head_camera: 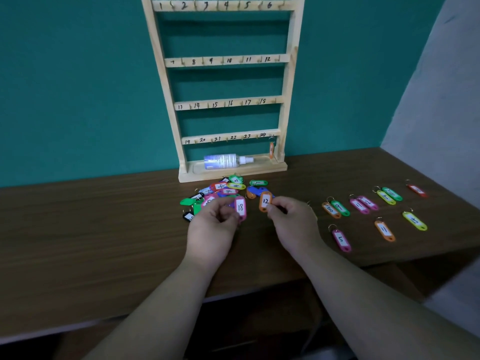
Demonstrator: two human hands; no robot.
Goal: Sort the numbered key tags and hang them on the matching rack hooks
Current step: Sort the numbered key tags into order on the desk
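Observation:
A wooden key rack stands against the teal wall, its four rails numbered 1 to 24. One orange tag hangs on the hook at 24. Below the rack lies a pile of coloured key tags on the brown table. My left hand pinches a pink tag marked 18 upright. My right hand pinches an orange tag marked 12. Both tags are held just above the table, in front of the pile.
Several sorted tags lie spread in loose rows on the table's right side. A spray bottle lies on its side in the rack's base tray. A grey wall closes the right. The table's front edge runs below my forearms.

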